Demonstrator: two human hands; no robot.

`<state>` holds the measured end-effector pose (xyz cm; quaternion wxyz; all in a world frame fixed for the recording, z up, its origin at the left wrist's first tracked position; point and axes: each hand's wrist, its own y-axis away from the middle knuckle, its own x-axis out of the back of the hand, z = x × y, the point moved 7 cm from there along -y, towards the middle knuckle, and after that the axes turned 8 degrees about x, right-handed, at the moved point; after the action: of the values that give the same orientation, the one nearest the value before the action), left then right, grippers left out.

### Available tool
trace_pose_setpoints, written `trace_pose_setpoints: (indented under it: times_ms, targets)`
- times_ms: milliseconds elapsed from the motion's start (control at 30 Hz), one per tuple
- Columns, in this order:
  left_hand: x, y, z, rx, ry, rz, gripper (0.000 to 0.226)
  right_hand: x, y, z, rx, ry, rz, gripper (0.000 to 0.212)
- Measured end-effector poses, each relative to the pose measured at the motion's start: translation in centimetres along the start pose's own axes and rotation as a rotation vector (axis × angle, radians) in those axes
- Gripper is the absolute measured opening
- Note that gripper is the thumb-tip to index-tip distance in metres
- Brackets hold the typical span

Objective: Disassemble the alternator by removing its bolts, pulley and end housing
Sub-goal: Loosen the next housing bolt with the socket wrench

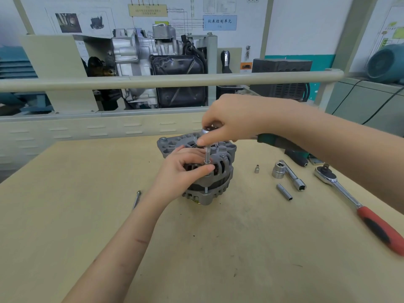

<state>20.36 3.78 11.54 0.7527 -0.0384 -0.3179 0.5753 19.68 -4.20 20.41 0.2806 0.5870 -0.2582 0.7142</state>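
Cast metal, heavy-looking: the alternator (pixel 203 169) sat steady under the left hand (pixel 181 171), fingers curled on its rim. The right hand (pixel 236 119) pinched the ratchet (pixel 209 130) head; best held by the housing.

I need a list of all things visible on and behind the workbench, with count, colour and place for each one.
alternator: 1, grey, centre of the workbench
green-handled ratchet: 1, silver head, on an extension standing on the alternator
loose bolt: 1, silver, left of the alternator
small socket: 1, silver, right of the alternator
large socket: 1, silver, further right
long sockets: 2, silver, near the large socket
red-handled ratchet: 1, right edge
workbench: 1, light wood
cutaway gearbox: 1, silver and black, behind the rail
left hand: 1, holds the alternator by the extension's foot
right hand: 1, grips the ratchet head
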Motion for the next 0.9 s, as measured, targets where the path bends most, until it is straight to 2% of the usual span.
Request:
trace_pose_setpoints:
  times_ms: [100, 200, 300, 400, 500, 600, 700, 833, 900]
  targets:
    - [0.1, -0.2, 0.0, 0.020, 0.001, -0.064, 0.018, 0.0, -0.4, -0.8, 0.045, 0.025, 0.000, 0.041]
    - [0.2, -0.3, 0.0, 0.043, 0.020, -0.164, 0.016, 0.0, -0.5, -0.9, 0.080, -0.048, -0.013, 0.032]
    - [0.4, -0.3, -0.3, 0.064, 0.046, -0.123, 0.011, 0.1, -0.3, -0.8, 0.101, -0.134, -0.032, 0.024]
    - [0.4, -0.2, -0.5, 0.087, 0.085, -0.067, 0.005, 0.3, -0.1, -0.8, 0.115, -0.198, -0.016, 0.032]
    - [0.5, -0.2, -0.8, 0.100, 0.100, -0.025, 0.003, 0.2, -0.4, -0.8, 0.106, -0.074, -0.004, 0.031]
    - [0.4, -0.2, -0.9, 0.105, 0.102, 0.000, 0.003, -0.1, -0.6, -0.7, 0.019, 0.088, 0.000, 0.047]
    - [0.4, -0.2, -1.1, 0.118, 0.126, 0.013, 0.006, -0.3, -0.8, -0.9, 0.019, 0.100, 0.003, 0.045]
    - [0.4, -0.3, -0.7, 0.079, 0.075, -0.075, 0.003, -0.1, -0.6, -1.1, 0.073, -0.004, -0.010, 0.032]
    - [0.1, -0.4, -0.7, 0.066, 0.045, -0.146, 0.011, 0.0, -0.4, -1.2, 0.084, -0.064, 0.000, 0.029]
